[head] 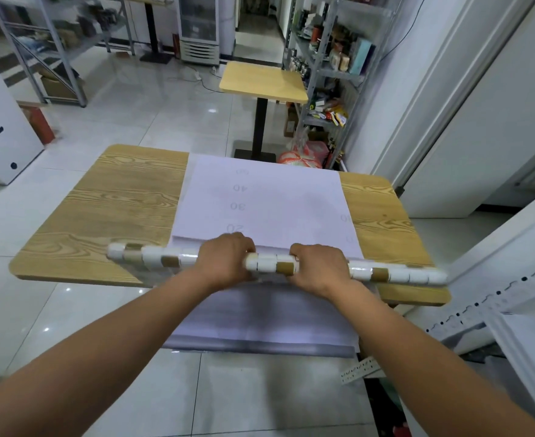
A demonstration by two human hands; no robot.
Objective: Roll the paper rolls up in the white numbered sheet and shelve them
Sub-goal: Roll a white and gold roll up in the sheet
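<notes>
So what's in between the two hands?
In the head view, a short stretch of the paper rolls lies between the left hand and the right hand: white pieces and one brown one.

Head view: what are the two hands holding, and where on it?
The left hand and right hand both hold the long row of paper rolls near its middle, both ends free.
</notes>
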